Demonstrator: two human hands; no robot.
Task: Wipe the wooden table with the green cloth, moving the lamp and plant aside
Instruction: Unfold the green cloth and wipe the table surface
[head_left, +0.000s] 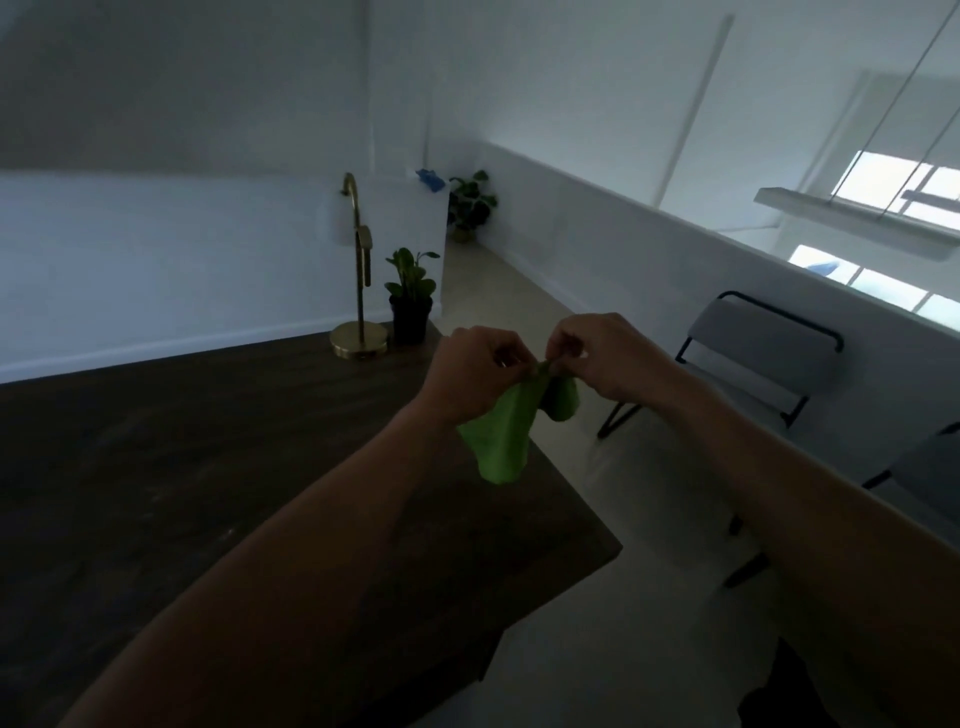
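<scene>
The green cloth (506, 431) hangs in the air above the right edge of the dark wooden table (208, 493). My left hand (475, 371) and my right hand (602, 358) both pinch its top edge, close together. A brass lamp (358, 312) with a round base stands at the table's far right corner. Just to the right of the lamp stands a small plant in a black pot (410, 299). Both are a short way beyond my hands.
A grey folding chair (753, 353) stands on the pale floor to the right of the table, and part of a second chair (924, 462) shows nearer. A larger potted plant (470, 205) sits on the floor by the far wall. A low white wall runs along the right.
</scene>
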